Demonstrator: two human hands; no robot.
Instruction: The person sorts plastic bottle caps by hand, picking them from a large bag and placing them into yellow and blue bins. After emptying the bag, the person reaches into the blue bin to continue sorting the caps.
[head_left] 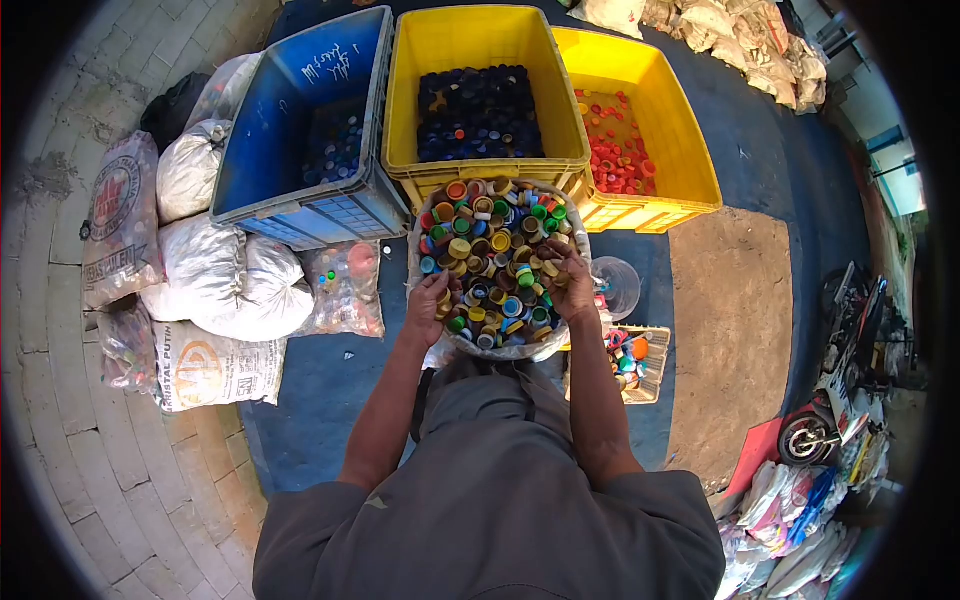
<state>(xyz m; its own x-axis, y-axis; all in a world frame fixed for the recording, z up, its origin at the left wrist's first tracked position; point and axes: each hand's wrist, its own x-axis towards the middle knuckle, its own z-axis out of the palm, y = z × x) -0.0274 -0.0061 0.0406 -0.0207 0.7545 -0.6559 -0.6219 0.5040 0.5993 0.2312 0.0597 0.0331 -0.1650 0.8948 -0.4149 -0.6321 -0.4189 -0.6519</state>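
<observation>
A round, pale-rimmed container (588,238) full of mixed bottle caps (490,265) stands in front of me. The caps are yellow, green, blue, orange and white. At its left edge my left hand (428,306) is closed, its fingers curled around yellowish caps. My right hand (573,287) is over the right edge, fingers bent around brownish-yellow caps. How many caps each hand has is too small to tell. Beyond the container, a yellow crate (488,180) has dark caps in it, and another yellow crate (655,215) has red ones.
A blue crate (300,215) with some caps stands at the left. Stuffed sacks (225,275) are piled beside it. To the right are a clear round tub (617,285) and a small basket (655,365) of mixed items. A motorbike (810,435) is farther right.
</observation>
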